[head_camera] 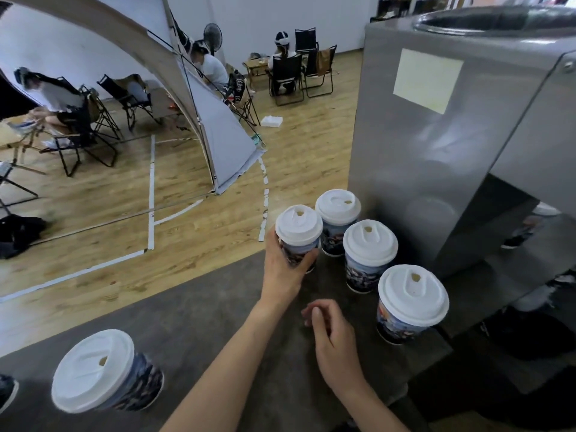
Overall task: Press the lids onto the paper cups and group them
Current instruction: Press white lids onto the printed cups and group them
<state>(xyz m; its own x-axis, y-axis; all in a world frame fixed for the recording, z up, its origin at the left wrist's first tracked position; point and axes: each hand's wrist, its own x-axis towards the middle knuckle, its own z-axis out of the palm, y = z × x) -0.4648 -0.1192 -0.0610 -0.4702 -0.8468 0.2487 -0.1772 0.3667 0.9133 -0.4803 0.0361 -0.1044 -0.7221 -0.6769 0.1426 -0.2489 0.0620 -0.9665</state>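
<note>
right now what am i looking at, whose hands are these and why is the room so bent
This is one picture from a wide-angle camera worn on a person's head, looking down at their own hands; the lens bends the room. The left hand grips a lidded paper cup beside three more lidded cups standing on the dark counter next to a grey metal machine. The right hand hangs loosely curled and holds nothing. A fifth lidded cup stands apart at the near left.
</note>
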